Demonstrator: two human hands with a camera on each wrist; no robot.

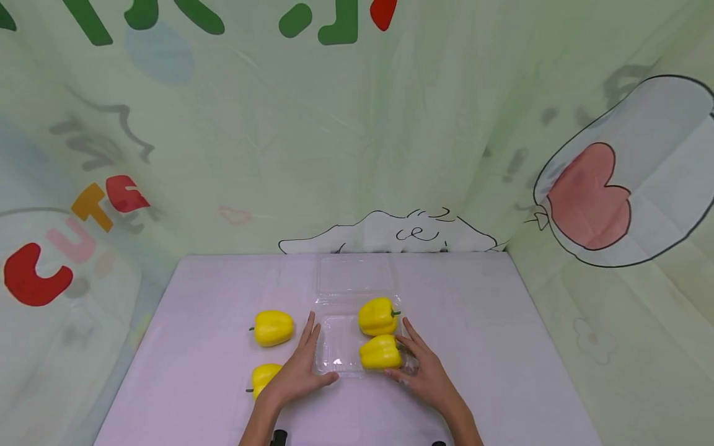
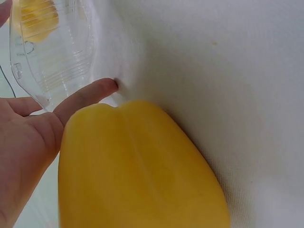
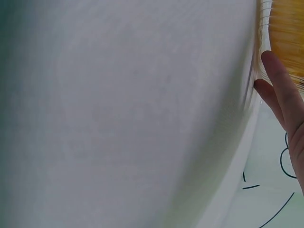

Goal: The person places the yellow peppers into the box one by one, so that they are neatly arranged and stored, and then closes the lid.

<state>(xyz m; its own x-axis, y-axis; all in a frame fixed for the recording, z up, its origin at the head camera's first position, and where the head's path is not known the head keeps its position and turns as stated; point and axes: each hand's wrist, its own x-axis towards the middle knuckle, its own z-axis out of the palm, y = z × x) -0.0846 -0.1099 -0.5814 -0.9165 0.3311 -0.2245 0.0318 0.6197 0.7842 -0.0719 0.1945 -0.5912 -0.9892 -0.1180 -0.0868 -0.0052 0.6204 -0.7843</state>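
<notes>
Two yellow bell peppers [image 1: 378, 316] [image 1: 380, 352] lie one behind the other in the right part of a clear plastic clamshell box [image 1: 340, 344], whose lid [image 1: 356, 275] lies folded back. My right hand [image 1: 426, 371] is at the box's right side, thumb and index finger spread about the front pepper's end. In the right wrist view, two fairly straight fingers [image 3: 280, 85] lie at the ridged wall, with a pepper behind it. My left hand [image 1: 298, 371] is spread along the box's left side and holds nothing. A yellow bell pepper [image 2: 137, 166] sits close beside it.
Another yellow bell pepper [image 1: 273, 328] lies on the pale tabletop [image 1: 474, 322] left of the box. Printed curtain [image 1: 357, 142] surrounds the back and both sides of the table. Small black objects [image 1: 279, 437] show at the front edge of the head view.
</notes>
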